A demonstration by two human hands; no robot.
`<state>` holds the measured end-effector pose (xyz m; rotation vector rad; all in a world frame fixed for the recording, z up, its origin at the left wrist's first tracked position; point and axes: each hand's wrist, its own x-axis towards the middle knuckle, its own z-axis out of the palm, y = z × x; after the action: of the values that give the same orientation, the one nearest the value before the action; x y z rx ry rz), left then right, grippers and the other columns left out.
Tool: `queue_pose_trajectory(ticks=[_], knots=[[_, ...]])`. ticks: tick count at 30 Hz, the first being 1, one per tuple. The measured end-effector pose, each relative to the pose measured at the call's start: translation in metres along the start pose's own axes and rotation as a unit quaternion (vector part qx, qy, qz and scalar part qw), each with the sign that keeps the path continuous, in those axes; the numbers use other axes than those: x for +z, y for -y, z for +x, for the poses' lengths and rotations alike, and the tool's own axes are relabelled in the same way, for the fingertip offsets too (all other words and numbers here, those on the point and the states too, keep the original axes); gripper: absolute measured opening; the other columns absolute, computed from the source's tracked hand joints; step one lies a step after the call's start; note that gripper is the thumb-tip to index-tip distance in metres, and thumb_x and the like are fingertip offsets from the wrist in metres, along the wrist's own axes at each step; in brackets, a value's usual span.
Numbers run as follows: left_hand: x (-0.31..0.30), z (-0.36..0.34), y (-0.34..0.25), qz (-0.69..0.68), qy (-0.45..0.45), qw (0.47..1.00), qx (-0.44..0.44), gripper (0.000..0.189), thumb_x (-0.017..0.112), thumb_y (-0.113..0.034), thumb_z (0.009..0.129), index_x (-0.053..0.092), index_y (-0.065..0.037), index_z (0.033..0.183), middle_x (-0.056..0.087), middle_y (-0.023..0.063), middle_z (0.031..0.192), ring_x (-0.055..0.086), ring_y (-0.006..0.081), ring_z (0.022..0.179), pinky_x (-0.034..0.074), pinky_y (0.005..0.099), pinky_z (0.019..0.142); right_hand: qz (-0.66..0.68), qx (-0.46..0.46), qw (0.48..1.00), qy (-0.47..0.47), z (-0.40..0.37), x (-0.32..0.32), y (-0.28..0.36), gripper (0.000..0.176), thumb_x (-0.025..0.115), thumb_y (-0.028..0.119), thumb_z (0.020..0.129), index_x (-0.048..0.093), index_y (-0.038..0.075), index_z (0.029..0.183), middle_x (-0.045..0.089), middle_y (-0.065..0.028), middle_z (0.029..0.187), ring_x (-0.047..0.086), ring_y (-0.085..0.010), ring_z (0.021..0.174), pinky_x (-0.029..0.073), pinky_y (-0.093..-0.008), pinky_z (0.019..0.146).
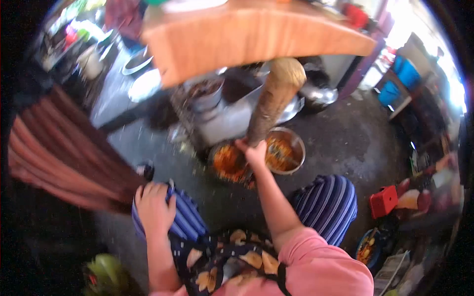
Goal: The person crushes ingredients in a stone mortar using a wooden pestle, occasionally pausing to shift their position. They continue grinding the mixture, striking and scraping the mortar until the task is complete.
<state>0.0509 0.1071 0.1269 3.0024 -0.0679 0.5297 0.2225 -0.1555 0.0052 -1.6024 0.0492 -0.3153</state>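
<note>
My right hand is wrapped round the narrow lower part of a long wooden pestle, whose thick pale end points up toward the orange counter. Below the hand, a dark mortar holds orange-red shredded food. Just right of it stands a metal bowl with similar food and what looks like a utensil inside. My left hand lies on my left knee over blue striped cloth, fingers spread, holding nothing.
An orange wooden counter overhangs ahead. Behind the mortar are metal pots. A brown pleated cloth is at the left. On the right are a red basket and blue containers. A person is at the upper left.
</note>
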Motion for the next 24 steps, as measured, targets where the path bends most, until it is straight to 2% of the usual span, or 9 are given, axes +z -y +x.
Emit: queue_pose_trajectory(ticks=[2, 4, 12, 14, 16, 19, 20, 23, 24], knots=[[-0.007, 0.000, -0.001, -0.003, 0.016, 1.000, -0.005, 0.027, 0.066, -0.021, 0.070, 0.063, -0.007, 0.093, 0.062, 0.0073, 0.101, 0.052, 0.0249, 0.107, 0.031, 0.0432, 0.099, 0.050, 0.028, 0.998, -0.033, -0.010, 0.011, -0.079, 0.026, 0.075, 0.002, 0.065, 0.060, 0.002, 0.086, 0.062, -0.0059, 0.081, 0.058, -0.0170, 0.075, 0.047, -0.0318, 0.068], [-0.004, -0.004, -0.002, 0.005, 0.008, 1.000, -0.005, 0.028, 0.066, -0.021, 0.070, 0.063, -0.007, 0.094, 0.062, 0.0062, 0.102, 0.052, 0.0242, 0.108, 0.031, 0.0426, 0.098, 0.039, -0.028, 0.998, -0.044, -0.026, 0.007, -0.046, 0.019, 0.076, 0.008, 0.065, 0.058, 0.005, 0.073, 0.058, -0.0023, 0.075, 0.053, -0.0155, 0.068, 0.044, -0.0317, 0.064], [0.002, -0.008, 0.005, 0.006, 0.024, 0.999, -0.020, 0.028, 0.065, -0.022, 0.071, 0.064, -0.007, 0.095, 0.062, 0.0056, 0.104, 0.052, 0.0231, 0.108, 0.032, 0.0422, 0.097, 0.101, -0.111, 0.988, -0.031, 0.005, -0.009, 0.063, 0.021, 0.076, 0.002, 0.063, 0.058, 0.003, 0.074, 0.057, -0.0033, 0.073, 0.052, -0.0146, 0.068, 0.042, -0.0273, 0.067], [0.001, -0.007, 0.005, 0.009, 0.016, 1.000, -0.017, 0.028, 0.065, -0.022, 0.071, 0.065, -0.007, 0.094, 0.063, 0.0063, 0.102, 0.053, 0.0235, 0.108, 0.032, 0.0426, 0.097, 0.124, -0.096, 0.986, -0.050, 0.003, 0.006, 0.015, 0.020, 0.076, 0.004, 0.065, 0.059, 0.004, 0.075, 0.058, -0.0027, 0.075, 0.053, -0.0161, 0.073, 0.042, -0.0287, 0.070], [0.000, -0.008, 0.002, 0.020, 0.024, 0.999, -0.016, 0.028, 0.065, -0.022, 0.071, 0.064, -0.007, 0.094, 0.063, 0.0062, 0.103, 0.053, 0.0237, 0.107, 0.032, 0.0434, 0.098, -0.127, -0.096, 0.987, 0.021, -0.008, 0.005, -0.083, 0.021, 0.075, 0.005, 0.067, 0.059, 0.004, 0.081, 0.059, -0.0035, 0.081, 0.053, -0.0166, 0.078, 0.043, -0.0302, 0.073], [-0.001, -0.008, 0.002, 0.026, 0.024, 0.999, -0.016, 0.028, 0.065, -0.022, 0.071, 0.064, -0.007, 0.094, 0.063, 0.0062, 0.103, 0.052, 0.0235, 0.108, 0.033, 0.0439, 0.098, 0.125, 0.012, 0.988, -0.086, -0.034, 0.019, -0.083, 0.027, 0.075, 0.002, 0.065, 0.055, 0.006, 0.082, 0.059, -0.0041, 0.083, 0.055, -0.0177, 0.082, 0.043, -0.0320, 0.079], [0.000, -0.008, 0.002, 0.027, 0.019, 0.999, -0.011, 0.028, 0.065, -0.022, 0.071, 0.064, -0.007, 0.094, 0.063, 0.0062, 0.104, 0.052, 0.0235, 0.108, 0.033, 0.0439, 0.098, 0.186, -0.003, 0.977, -0.107, -0.026, 0.020, -0.070, 0.026, 0.076, 0.001, 0.064, 0.056, 0.005, 0.080, 0.058, -0.0039, 0.081, 0.054, -0.0177, 0.080, 0.043, -0.0319, 0.079], [-0.001, -0.006, 0.004, 0.029, 0.023, 0.999, -0.016, 0.029, 0.065, -0.023, 0.071, 0.064, -0.007, 0.095, 0.062, 0.0062, 0.104, 0.052, 0.0233, 0.109, 0.032, 0.0433, 0.098, 0.024, -0.084, 0.993, -0.079, 0.001, -0.003, 0.034, 0.023, 0.077, 0.003, 0.064, 0.058, 0.003, 0.078, 0.058, -0.0040, 0.077, 0.052, -0.0177, 0.071, 0.042, -0.0316, 0.072], [0.000, -0.008, 0.005, 0.033, 0.027, 0.999, -0.019, 0.029, 0.065, -0.022, 0.071, 0.064, -0.008, 0.096, 0.062, 0.0061, 0.104, 0.052, 0.0233, 0.108, 0.032, 0.0431, 0.098, 0.090, -0.086, 0.990, -0.072, 0.002, -0.007, 0.063, 0.022, 0.076, 0.003, 0.063, 0.058, 0.003, 0.076, 0.058, -0.0037, 0.075, 0.052, -0.0172, 0.070, 0.042, -0.0306, 0.071]])
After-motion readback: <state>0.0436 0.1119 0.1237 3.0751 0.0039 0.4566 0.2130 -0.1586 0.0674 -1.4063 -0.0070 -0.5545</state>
